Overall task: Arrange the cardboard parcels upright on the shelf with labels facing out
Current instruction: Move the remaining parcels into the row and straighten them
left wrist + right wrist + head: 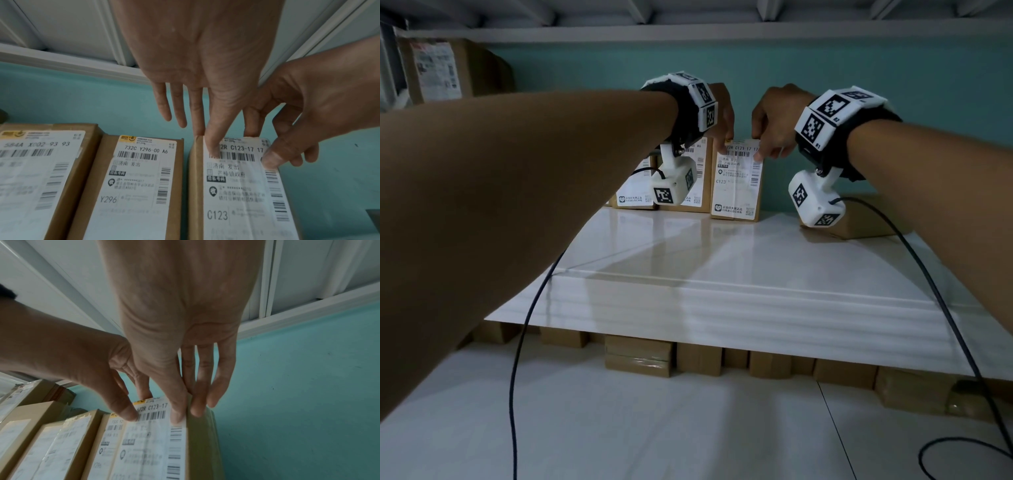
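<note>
A cardboard parcel labelled C123 (736,185) (236,203) (148,451) stands upright on the white shelf (688,267), label towards me. My left hand (726,137) (205,141) pinches its top left corner, thumb on the label and fingers behind. My right hand (760,154) (187,415) pinches the top right corner the same way. Left of it stand the Y296 parcel (133,186) (700,171) and a third labelled parcel (37,178), both upright with labels out. A narrow gap separates C123 from Y296.
A brown parcel (866,219) lies flat on the shelf at the right, behind my right wrist camera. A large labelled box (448,72) sits at the far left. Several parcels (640,356) line the level below. Teal wall behind; cables hang from both wrists.
</note>
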